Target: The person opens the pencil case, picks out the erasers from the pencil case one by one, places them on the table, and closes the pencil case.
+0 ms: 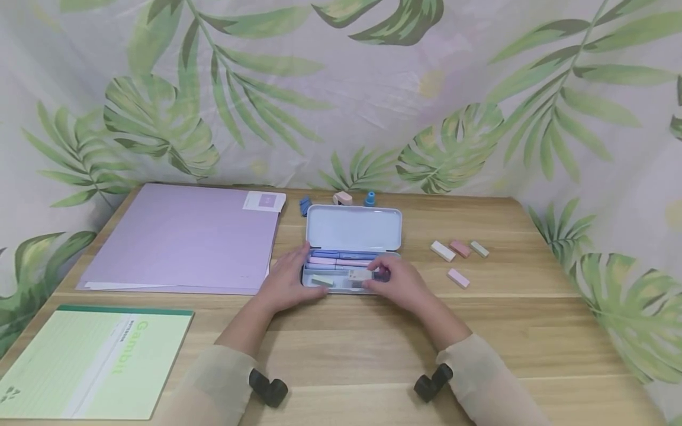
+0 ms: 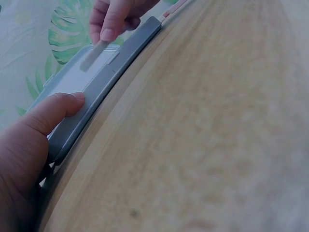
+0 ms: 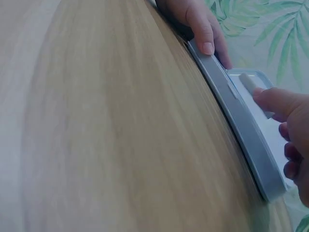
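Observation:
A light-blue pencil case (image 1: pixel 354 228) lies open on the table, its lid raised at the back. Pens (image 1: pixel 322 260) in blue and pink lie along its rear part, with a pale green eraser (image 1: pixel 322 280) at the front left. My left hand (image 1: pixel 288 277) holds the case's left end, the thumb on the front wall in the left wrist view. Between thumb and fingers, my right hand (image 1: pixel 401 285) pinches a whitish eraser (image 1: pixel 359 275) above the case's front right part. The right wrist view shows this eraser (image 3: pixel 248 83) tilted; the fingers partly hide it.
Several erasers (image 1: pixel 443 251) lie right of the case. Behind it stand a blue item (image 1: pixel 305 205), a pink item (image 1: pixel 343 198) and a small blue bottle-shaped item (image 1: pixel 370 199). To the left are a purple folder (image 1: pixel 186 236) and a green notebook (image 1: pixel 101 361).

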Demonstrator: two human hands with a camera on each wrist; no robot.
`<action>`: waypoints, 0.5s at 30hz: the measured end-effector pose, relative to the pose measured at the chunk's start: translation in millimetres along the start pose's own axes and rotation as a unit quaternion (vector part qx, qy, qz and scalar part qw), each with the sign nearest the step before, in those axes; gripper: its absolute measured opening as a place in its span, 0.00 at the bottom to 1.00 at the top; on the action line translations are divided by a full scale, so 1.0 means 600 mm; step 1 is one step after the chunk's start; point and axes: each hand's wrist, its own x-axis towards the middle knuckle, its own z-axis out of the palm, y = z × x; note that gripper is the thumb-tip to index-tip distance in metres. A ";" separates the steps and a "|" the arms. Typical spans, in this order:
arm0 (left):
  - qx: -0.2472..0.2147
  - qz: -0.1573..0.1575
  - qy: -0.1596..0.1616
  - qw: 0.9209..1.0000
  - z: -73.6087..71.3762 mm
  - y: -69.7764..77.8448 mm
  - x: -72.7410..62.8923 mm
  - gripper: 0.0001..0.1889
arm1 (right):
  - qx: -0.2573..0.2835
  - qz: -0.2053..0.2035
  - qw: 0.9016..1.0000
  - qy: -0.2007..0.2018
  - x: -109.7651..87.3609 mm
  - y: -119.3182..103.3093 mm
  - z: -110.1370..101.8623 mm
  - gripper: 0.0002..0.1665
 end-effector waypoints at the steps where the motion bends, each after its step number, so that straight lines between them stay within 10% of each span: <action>1: -0.001 0.002 0.001 1.000 0.000 0.001 0.000 0.61 | 0.002 0.001 1.000 0.016 -0.004 0.004 -0.005 0.19; 15: 0.005 0.008 0.002 1.000 0.002 -0.001 0.002 0.60 | -0.005 0.077 0.984 0.162 -0.071 0.128 -0.127 0.22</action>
